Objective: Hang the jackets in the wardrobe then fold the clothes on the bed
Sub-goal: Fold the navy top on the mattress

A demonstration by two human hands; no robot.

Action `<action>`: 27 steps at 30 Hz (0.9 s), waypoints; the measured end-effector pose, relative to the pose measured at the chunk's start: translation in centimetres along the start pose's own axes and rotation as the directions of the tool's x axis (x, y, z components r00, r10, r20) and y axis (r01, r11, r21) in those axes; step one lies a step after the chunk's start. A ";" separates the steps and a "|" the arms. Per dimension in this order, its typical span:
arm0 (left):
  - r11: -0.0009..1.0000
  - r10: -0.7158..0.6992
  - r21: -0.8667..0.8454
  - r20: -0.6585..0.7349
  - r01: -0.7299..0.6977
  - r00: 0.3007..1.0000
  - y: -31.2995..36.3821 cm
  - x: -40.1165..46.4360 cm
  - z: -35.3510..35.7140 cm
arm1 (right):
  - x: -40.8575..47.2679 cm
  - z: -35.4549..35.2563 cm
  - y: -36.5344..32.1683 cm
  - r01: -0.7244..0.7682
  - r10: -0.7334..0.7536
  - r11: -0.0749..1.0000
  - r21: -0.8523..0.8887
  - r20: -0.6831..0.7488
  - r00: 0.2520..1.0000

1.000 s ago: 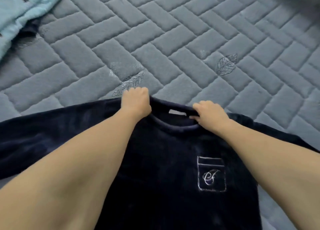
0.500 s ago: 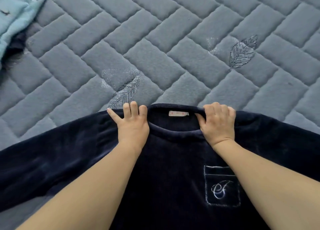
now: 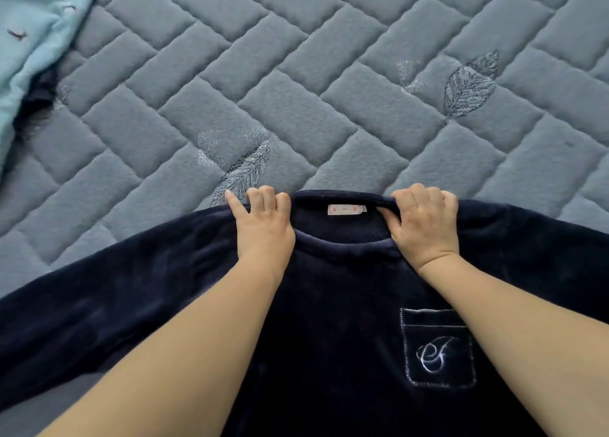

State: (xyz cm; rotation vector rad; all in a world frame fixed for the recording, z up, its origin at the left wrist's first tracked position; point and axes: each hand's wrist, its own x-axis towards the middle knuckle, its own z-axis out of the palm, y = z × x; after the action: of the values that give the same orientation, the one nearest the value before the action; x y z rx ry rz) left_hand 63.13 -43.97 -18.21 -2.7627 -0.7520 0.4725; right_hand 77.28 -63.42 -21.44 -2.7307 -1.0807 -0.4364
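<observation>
A dark navy fleece sweater lies front up on the quilted bed, its sleeves spread to both sides. Its neckline with a small white label points away from me, and a chest pocket carries an embroidered letter. My left hand grips the shoulder edge just left of the collar, fingers curled over the fabric, little finger stretched out. My right hand grips the shoulder edge right of the collar, the thumb pinching the collar rim.
The bed cover is grey-blue, quilted in a brick pattern with embroidered leaves. A light blue garment lies bunched at the top left corner, with something dark beneath its edge.
The sweater's shoulders have been drawn a little farther up the bed and laid flatter. Both hands keep their hold beside the collar; the view has dropped closer.
</observation>
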 end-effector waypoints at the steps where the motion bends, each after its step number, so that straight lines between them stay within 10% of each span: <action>1: 1.000 -0.003 -0.014 -0.002 0.003 1.000 0.1 -0.2 -0.1 | 0.1 -0.2 -0.1 -0.008 0.008 1.000 -0.004 0.008 1.000; 10: 0.952 0.097 -0.224 -0.424 -0.209 0.900 -5.9 -6.7 -3.9 | -3.3 -8.8 0.2 0.303 -0.296 0.949 0.090 -0.076 0.952; 15: 0.927 0.139 -0.372 0.232 -0.044 0.963 -3.7 -13.6 -3.0 | -8.6 -12.0 -0.1 0.243 -0.269 0.934 0.262 0.069 0.961; 17: 0.793 0.008 -0.592 0.240 0.140 0.971 -2.3 -12.9 -2.6 | -7.9 -11.5 -0.4 -0.084 0.046 0.963 0.255 0.150 0.988; 20: 0.735 -0.098 -0.612 0.332 0.293 0.938 -0.8 -10.4 -1.2 | -7.8 -9.1 -1.5 -0.458 0.405 0.889 0.013 0.444 0.799; 27: 0.831 -0.009 -0.486 0.474 0.271 0.880 -1.1 -7.5 2.1 | -9.5 -4.7 -2.0 -0.450 0.461 0.882 -0.139 0.454 0.763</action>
State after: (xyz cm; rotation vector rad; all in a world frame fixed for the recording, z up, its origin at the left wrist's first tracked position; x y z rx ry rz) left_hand 55.78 -46.69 -18.00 -3.0941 -1.3887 1.0456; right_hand 68.32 -69.31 -20.01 -3.0592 -0.4274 0.3224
